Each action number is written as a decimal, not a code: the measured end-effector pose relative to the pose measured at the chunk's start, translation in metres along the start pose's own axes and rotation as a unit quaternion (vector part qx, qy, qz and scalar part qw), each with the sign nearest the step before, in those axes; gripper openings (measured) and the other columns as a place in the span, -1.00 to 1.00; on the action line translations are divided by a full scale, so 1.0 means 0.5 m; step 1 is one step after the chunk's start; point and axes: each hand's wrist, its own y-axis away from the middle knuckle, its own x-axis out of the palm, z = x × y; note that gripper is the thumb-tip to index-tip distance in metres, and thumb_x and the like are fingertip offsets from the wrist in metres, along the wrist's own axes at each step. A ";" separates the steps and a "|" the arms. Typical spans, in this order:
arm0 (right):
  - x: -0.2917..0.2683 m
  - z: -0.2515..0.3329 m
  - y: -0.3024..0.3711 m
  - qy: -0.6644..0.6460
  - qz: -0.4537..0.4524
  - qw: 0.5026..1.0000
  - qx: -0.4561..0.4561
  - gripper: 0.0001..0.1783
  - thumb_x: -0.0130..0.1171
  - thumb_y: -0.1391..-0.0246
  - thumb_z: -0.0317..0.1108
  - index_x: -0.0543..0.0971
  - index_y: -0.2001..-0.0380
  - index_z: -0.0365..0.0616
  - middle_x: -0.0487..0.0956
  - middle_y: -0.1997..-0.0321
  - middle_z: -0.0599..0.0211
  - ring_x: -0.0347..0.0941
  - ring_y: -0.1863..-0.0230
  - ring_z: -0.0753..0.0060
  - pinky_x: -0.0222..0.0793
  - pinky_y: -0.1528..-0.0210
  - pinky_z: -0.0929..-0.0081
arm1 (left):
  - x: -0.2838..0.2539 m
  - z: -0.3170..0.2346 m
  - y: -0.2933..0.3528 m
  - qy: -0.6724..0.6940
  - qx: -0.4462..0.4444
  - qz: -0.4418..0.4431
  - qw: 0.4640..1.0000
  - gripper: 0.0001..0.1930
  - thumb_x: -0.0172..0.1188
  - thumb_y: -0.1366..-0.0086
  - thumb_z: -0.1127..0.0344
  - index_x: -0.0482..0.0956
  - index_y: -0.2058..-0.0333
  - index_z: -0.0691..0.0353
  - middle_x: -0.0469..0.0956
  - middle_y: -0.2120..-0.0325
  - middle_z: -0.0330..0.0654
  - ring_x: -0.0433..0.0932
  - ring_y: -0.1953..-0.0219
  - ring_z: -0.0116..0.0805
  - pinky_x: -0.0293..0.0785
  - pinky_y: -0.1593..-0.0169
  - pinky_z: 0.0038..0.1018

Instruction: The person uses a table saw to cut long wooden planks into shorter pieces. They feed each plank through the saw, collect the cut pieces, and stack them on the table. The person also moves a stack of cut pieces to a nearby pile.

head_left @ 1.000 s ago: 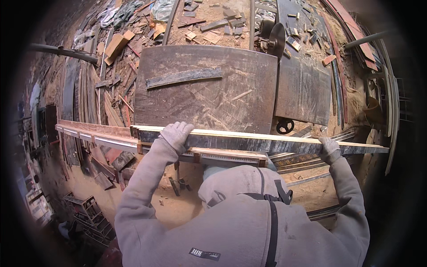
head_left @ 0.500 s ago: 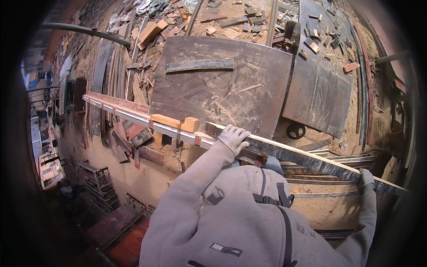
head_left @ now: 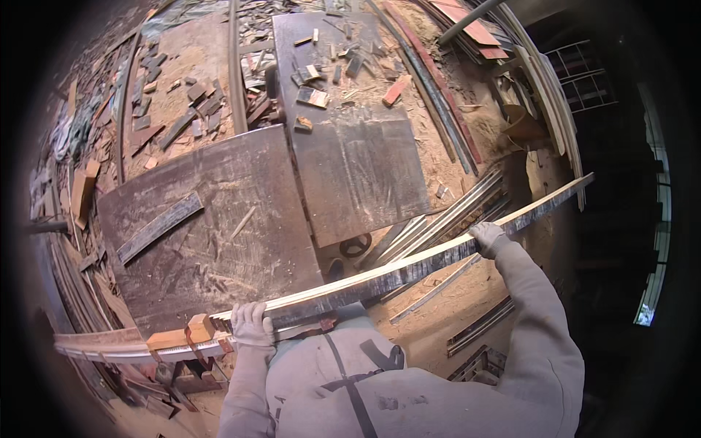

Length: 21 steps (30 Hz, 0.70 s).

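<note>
A bundle of long wooden strips (head_left: 380, 282), with pale edges and a dark, scuffed face, lies across my front along the near edge of a brown metal worktable (head_left: 281, 274). My gloved left hand (head_left: 252, 323) is closed over its left end, fingers on top. Farther along to the right, my gloved right hand (head_left: 488, 237) grips the same strips, which run on past it. Close to my left hand, two small wood blocks (head_left: 168, 339) sit on a rail (head_left: 95, 354) with a measuring scale. Both thumbs are largely hidden.
A dark slat (head_left: 162, 228) and a thin splinter (head_left: 243, 223) lie on the worktable. Beyond a gap is a second metal top (head_left: 365, 179) strewn with offcuts. Long strips (head_left: 420, 241) are stacked at the right, above a handwheel (head_left: 355, 244). Sawdust and scraps cover the ground.
My view has turned to the right, so the worktable and rail appear farther left. Both hands keep their hold on the wooden strips.
</note>
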 end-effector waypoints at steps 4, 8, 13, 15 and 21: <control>-0.059 0.049 -0.207 -0.013 0.036 0.999 -0.038 -0.80 0.18 -0.13 -0.35 0.62 0.17 -0.09 0.69 0.07 0.12 0.63 -0.05 0.04 0.55 -0.13 0.18 | -0.009 0.098 -0.026 -0.026 0.035 -0.078 0.996 -0.60 -0.12 -0.52 0.02 0.49 -0.05 0.17 0.53 0.07 -0.04 0.51 -0.02 0.07 0.30 -0.25 0.07; -0.121 0.039 -0.309 0.001 0.023 0.999 -0.046 -0.71 0.32 0.01 -0.40 0.63 0.16 -0.12 0.70 0.06 0.09 0.65 -0.06 0.02 0.57 -0.10 0.15 | 0.010 0.185 -0.039 -0.046 0.022 -0.090 0.995 -0.64 -0.09 -0.51 0.08 0.49 -0.08 0.15 0.53 0.08 -0.06 0.52 -0.02 0.04 0.32 -0.22 -0.01; -0.166 0.050 -0.448 -0.003 -0.008 0.998 -0.069 -0.62 0.33 0.13 -0.39 0.56 0.16 -0.13 0.67 0.15 0.02 0.65 0.02 -0.11 0.58 0.01 0.08 | -0.058 0.221 -0.124 -0.074 -0.035 -0.071 0.994 -0.58 -0.14 -0.54 -0.01 0.51 -0.03 0.19 0.55 0.10 -0.04 0.52 0.00 0.08 0.33 -0.22 0.05; -0.158 0.105 -0.536 -0.062 -0.075 0.977 -0.188 -0.61 0.32 0.09 -0.33 0.57 0.12 -0.11 0.67 0.14 0.05 0.63 0.01 -0.09 0.54 -0.04 0.10 | -0.135 0.233 -0.127 -0.070 -0.023 -0.144 0.987 -0.67 -0.12 -0.53 0.10 0.51 0.02 0.20 0.57 0.17 -0.05 0.53 0.06 0.06 0.36 -0.18 0.02; -0.125 0.031 -0.559 -0.054 -0.118 0.984 -0.122 -0.55 0.39 0.13 -0.35 0.53 0.09 0.00 0.58 0.21 0.01 0.56 0.08 -0.20 0.48 0.03 -0.01 | -0.221 0.212 -0.215 -0.090 -0.109 -0.058 0.988 -0.74 0.10 -0.43 0.17 0.53 0.00 0.10 0.60 0.07 -0.12 0.52 -0.10 -0.04 0.30 -0.31 -0.06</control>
